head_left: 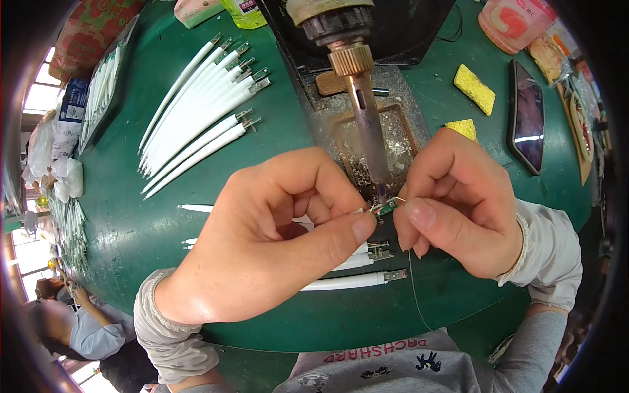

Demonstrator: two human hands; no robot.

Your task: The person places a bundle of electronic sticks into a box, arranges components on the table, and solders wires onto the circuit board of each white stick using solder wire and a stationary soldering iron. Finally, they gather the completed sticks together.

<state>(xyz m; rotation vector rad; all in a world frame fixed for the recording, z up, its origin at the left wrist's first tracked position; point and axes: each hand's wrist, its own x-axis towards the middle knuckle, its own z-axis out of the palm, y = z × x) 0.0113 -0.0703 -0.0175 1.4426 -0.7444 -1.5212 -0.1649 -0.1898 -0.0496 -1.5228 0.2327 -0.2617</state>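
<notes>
My left hand (282,245) is closed, pinching the end of a white stick whose body is mostly hidden behind the fingers. A small green circuit board (388,208) shows at the fingertips. Right at this board points the tip of a soldering iron (368,124), held downward from above; whether they touch is hard to tell. Thumb and finger of my right hand (462,209) pinch a thin wire (412,281), its short end near the board and its tail curving down to the table. Below my hands lie several white sticks (350,281) with metal-tipped ends.
More white sticks (200,108) lie fanned out on the green table (275,157). A solder-spattered tray (344,131) sits under the iron. Yellow sponges (474,90), a phone (527,118) and a pink tub (514,25) stand right. Another person (92,331) sits at lower left.
</notes>
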